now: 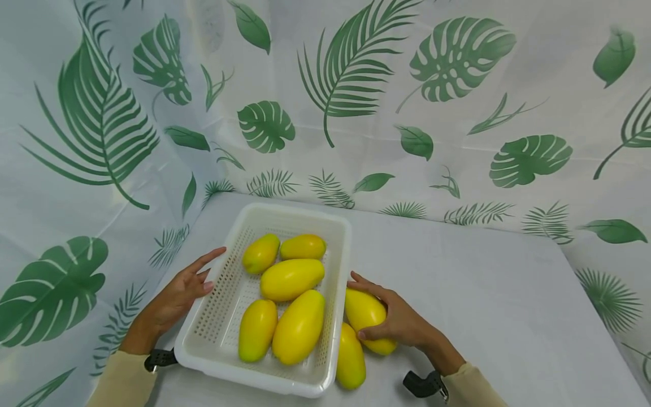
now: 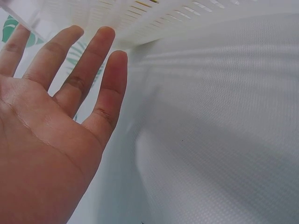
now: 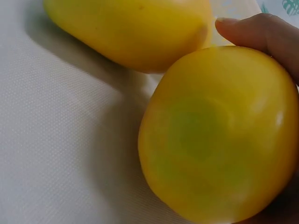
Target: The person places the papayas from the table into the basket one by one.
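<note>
A white plastic basket (image 1: 213, 362) with slotted sides holds several yellow mangoes (image 1: 292, 280). At its left side is my left hand (image 1: 178, 294); in the left wrist view its fingers (image 2: 88, 70) are spread and nearly straight, with the tips right at the basket's slotted wall (image 2: 154, 18). My right hand (image 1: 402, 316) grips a yellow mango (image 1: 365, 314) just outside the basket's right wall, thumb on the near side and fingers over the far side. Greenish skin marks the end of this held mango (image 3: 219, 135) in the right wrist view. Another mango (image 1: 350, 359) lies beside it, against the basket.
Under everything is a table with a white cloth (image 1: 458, 271), which reaches far to the right. A white curtain (image 1: 366, 152) with green leaf prints rises behind the table and along its left side.
</note>
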A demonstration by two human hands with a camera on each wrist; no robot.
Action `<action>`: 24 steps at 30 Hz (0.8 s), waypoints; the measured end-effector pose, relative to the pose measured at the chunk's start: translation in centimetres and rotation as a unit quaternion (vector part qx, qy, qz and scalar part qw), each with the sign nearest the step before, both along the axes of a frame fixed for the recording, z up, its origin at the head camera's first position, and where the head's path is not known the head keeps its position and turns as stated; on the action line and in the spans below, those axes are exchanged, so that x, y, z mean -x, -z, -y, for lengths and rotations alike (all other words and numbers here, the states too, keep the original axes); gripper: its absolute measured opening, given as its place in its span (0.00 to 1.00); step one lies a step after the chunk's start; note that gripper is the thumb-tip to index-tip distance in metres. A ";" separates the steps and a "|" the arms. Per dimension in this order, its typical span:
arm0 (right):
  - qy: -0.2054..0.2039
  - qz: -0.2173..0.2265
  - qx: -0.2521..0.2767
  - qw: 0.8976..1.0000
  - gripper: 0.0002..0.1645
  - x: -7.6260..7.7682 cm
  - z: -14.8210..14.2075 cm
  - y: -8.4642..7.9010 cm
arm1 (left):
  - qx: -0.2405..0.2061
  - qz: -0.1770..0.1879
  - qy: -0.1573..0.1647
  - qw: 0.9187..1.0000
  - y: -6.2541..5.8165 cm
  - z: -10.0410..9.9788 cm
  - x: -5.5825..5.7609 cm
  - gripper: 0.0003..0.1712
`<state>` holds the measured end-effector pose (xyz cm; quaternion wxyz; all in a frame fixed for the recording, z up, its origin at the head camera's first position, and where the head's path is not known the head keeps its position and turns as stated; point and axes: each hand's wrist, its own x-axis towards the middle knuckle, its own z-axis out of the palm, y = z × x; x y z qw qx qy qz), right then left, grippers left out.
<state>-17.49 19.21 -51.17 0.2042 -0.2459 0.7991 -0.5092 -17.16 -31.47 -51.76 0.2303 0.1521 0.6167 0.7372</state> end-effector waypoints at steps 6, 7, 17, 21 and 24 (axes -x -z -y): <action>0.002 0.011 -0.005 1.000 0.51 -0.1 -0.1 -0.1 | 0.004 0.003 -0.003 1.000 0.1 0.1 0.0 0.41; 0.003 0.013 -0.004 1.000 0.51 0.0 -0.1 -0.1 | 0.005 0.004 -0.004 1.000 0.1 0.1 0.0 0.41; 0.011 0.008 0.013 1.000 0.50 0.1 -0.6 -0.2 | 0.003 0.003 -0.002 1.000 -0.2 0.0 -0.1 0.41; 0.018 -0.002 0.013 1.000 0.51 0.1 -0.8 -0.6 | 0.009 0.006 -0.005 1.000 -0.2 -0.1 -0.1 0.41; 0.021 -0.007 0.012 1.000 0.51 0.2 -1.0 -0.8 | 0.007 0.008 -0.003 1.000 -0.2 0.0 0.0 0.41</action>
